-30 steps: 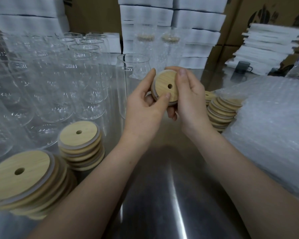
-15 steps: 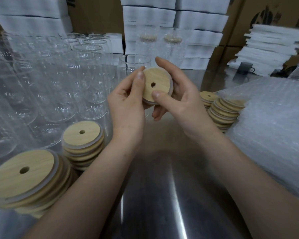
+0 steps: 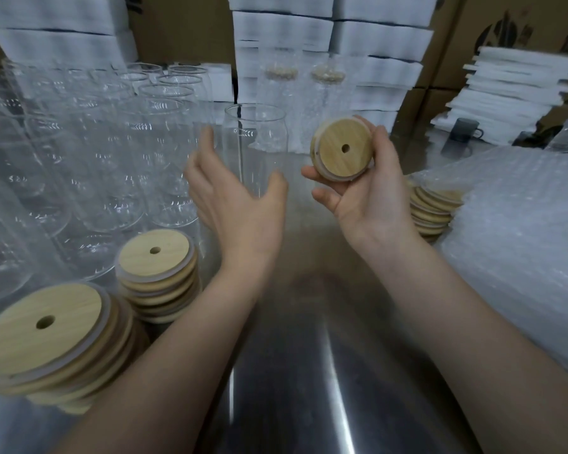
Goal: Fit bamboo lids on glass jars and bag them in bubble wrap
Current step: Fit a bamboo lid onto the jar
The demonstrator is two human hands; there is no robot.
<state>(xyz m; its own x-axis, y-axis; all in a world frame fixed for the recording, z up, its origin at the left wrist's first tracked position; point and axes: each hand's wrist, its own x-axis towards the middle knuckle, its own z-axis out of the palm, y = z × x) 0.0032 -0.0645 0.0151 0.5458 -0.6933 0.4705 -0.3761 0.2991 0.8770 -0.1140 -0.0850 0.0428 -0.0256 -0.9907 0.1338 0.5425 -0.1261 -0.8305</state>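
While the right hand [image 3: 364, 198] pinches a bamboo lid [image 3: 341, 150] up at one o'clock, the left hand [image 3: 236, 198] spreads wide and empty near the glass jar [image 3: 256, 139] at twelve, probably to steady it for capping.

A bare strip of steel table [image 3: 276, 388] runs down the middle. On the left, crowded glass jars [image 3: 95, 165] and two stacks of lids [image 3: 156, 257] bar the way. On the right is a pile of bubble wrap [image 3: 522, 250] with a third lid stack [image 3: 432, 211] just beside it. Ahead, a lone jar [image 3: 256, 139] stands just beyond the spread left hand [image 3: 236, 208]. The right hand [image 3: 368, 198], gripping a lid [image 3: 341, 149], fills the gap right of it.
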